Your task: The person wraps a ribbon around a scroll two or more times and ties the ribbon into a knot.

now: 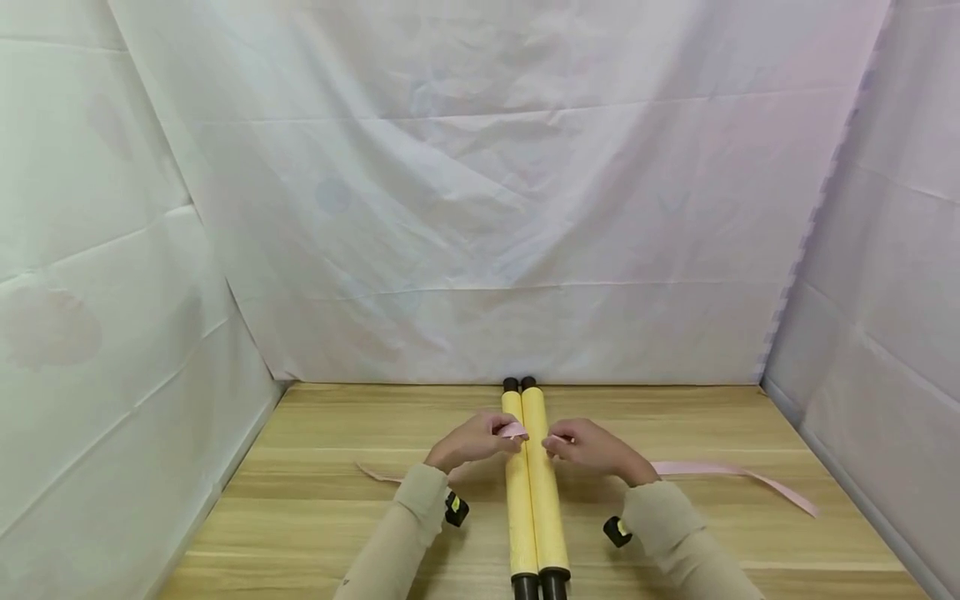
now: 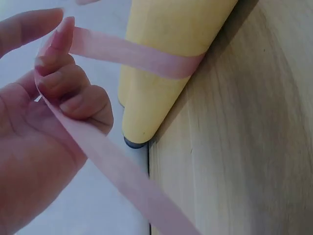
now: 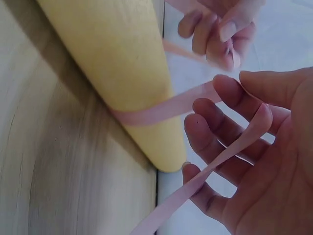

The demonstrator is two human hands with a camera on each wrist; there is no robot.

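At lower centre of the head view, the left hand (image 1: pixel 474 442) and right hand (image 1: pixel 592 450) are each pinching the pink ribbon (image 1: pixel 731 472) passing under two yellow rolls (image 1: pixel 531 483) lying on the wooden table (image 1: pixel 315 500).

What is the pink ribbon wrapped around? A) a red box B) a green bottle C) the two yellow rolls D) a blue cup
C: the pink ribbon passes under and around the yellow rolls, and the left hand and right hand each hold an end.

A makeshift recording booth: white sheets (image 1: pixel 480 208) draped around a bare wooden table (image 1: pixel 315 500).
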